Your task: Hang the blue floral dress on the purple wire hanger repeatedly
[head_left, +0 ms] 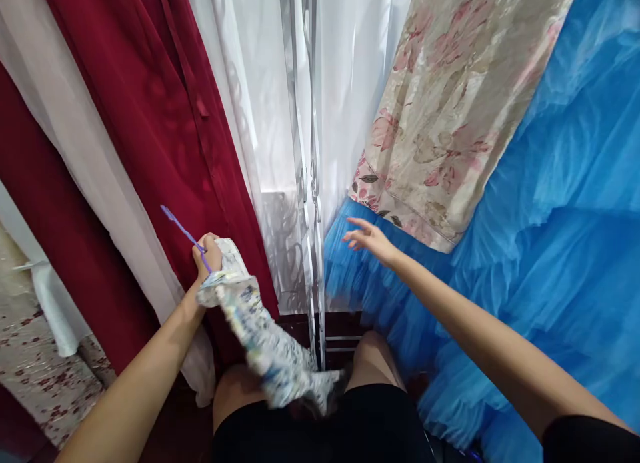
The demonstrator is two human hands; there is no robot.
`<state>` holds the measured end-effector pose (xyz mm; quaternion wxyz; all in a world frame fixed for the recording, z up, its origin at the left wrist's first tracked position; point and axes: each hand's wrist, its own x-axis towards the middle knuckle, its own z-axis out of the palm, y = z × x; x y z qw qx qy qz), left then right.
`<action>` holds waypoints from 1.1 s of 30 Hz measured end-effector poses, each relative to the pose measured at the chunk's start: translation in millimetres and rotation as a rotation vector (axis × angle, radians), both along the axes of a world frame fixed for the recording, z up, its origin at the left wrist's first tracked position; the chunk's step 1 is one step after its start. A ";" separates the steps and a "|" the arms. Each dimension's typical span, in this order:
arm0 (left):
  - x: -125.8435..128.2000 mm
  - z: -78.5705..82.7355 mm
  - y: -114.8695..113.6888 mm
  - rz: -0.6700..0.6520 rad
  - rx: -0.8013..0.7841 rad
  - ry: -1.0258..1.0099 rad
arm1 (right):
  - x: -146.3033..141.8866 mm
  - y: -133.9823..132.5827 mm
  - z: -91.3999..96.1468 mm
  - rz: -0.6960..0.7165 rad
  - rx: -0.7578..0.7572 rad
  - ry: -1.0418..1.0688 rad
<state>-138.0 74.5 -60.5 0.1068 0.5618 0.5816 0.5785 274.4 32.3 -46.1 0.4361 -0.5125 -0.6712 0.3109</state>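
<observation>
My left hand point(209, 253) is closed around a thin purple hanger point(183, 228), one end of which sticks out toward the red cloth. From the hanger hangs a white garment point(260, 330) with a blue, yellow and dark pattern. It dangles over my lap, its lower end blurred, and its exact kind is not clear. My right hand point(369, 240) holds nothing, with fingers stretched apart. It is before the blue ruffled tulle dress point(565, 270) and near the hem of a beige dress with pink flowers point(435, 116).
White metal rack bars point(311, 183) run down the middle, with a white curtain point(350, 83) behind them. Long red cloth point(150, 116) and a pale pink length point(95, 143) hang at left. A flower-patterned garment point(35, 363) is at the far left.
</observation>
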 end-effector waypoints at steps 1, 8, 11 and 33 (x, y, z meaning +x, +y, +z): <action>1.5 -4.5 2.0 0.015 0.009 -0.024 | 11.0 21.6 -0.6 -0.118 -0.007 -0.056; 42.2 -17.6 -0.7 -0.209 -0.006 0.016 | 35.4 103.1 0.8 -0.467 -0.070 -0.357; 56.1 -12.2 -14.0 -0.283 -0.046 0.057 | 30.2 101.8 -4.0 -0.546 -0.101 -0.432; 203.5 37.4 -83.6 -1.312 -0.379 -0.712 | -42.8 -96.5 -8.2 0.409 -0.091 0.407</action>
